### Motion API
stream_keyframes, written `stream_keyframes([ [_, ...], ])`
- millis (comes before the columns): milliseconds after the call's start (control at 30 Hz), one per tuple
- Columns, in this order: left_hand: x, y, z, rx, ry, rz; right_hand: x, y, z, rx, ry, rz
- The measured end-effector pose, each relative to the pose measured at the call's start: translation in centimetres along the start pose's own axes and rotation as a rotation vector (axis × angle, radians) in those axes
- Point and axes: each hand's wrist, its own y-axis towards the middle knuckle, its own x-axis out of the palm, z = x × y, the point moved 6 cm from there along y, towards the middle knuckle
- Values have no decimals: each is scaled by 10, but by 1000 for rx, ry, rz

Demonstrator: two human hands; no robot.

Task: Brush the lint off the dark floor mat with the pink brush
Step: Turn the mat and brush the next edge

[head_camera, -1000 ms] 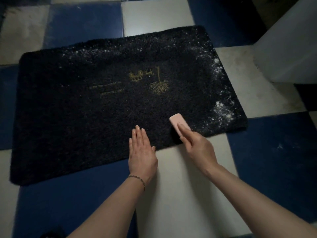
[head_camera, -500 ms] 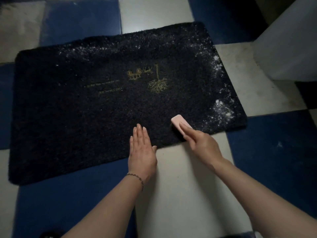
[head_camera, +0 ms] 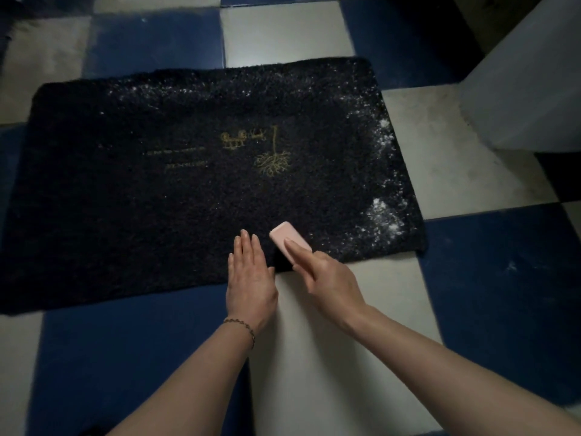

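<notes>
The mat [head_camera: 176,196], dark and shaggy, lay flat on a floor [head_camera: 361,357] of blue and white tiles, its long sides running left to right and its near edge crossing a blue tile and a white one. Gold markings [head_camera: 251,149] sat near its middle: a small drawing, a root-like figure and two faint lines of writing too blurred to read. White lint [head_camera: 385,218] lay thickest at the near right corner, ran in a band up the right edge, and was scattered as fine specks along the far edge; the left and middle parts looked mostly dark. The brush [head_camera: 287,239], a small pink block with rounded corners, rested on the mat close to its near edge, angled so that its far end pointed up and to the left, with the heavy lint patch well to its right. The right hand [head_camera: 330,278] held the brush, the forefinger laid straight along its top and the other fingers curled round its near end; the bristles could not be seen. The left hand [head_camera: 251,278] lay flat just beside the brush on its left, fingers straight and together, pressing on the near edge of the mat with the heel of the palm over the floor; a thin bracelet [head_camera: 240,325] circled that wrist. A pale block [head_camera: 528,89] stood at the far right, apart from the mat.
</notes>
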Motion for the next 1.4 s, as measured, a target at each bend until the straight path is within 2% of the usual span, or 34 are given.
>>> stream_keyframes([
  [100,2,1,1,-10,-40,-7,16,-6,-11,-32,20,-90],
  [200,2,0,1,-9,-6,24,4,3,4,-27,-70,-80],
  [300,4,-2,0,-11,28,21,-33,6,55,186,29,46],
  [367,3,-3,1,-9,24,25,-46,3,70,248,64,98],
  [533,1,-3,2,-2,-9,21,-45,4,61,240,67,104],
  [600,1,-2,4,-13,-29,19,-40,2,50,185,53,107],
  [733,3,3,9,-36,14,-7,-5,-6,7,17,-27,-25],
  [867,5,4,9,-38,39,-27,4,1,-3,-26,-77,-79],
  [967,6,3,8,-26,82,-17,-16,9,20,38,-129,-55],
  [1033,6,1,7,-40,100,-30,-35,11,45,165,-59,3],
  [1133,4,2,10,-49,122,-30,-47,9,59,243,11,56],
  [1300,6,8,20,102,134,-9,-39,8,44,211,5,63],
  [1400,8,10,20,107,96,-26,-26,-1,32,171,34,65],
])
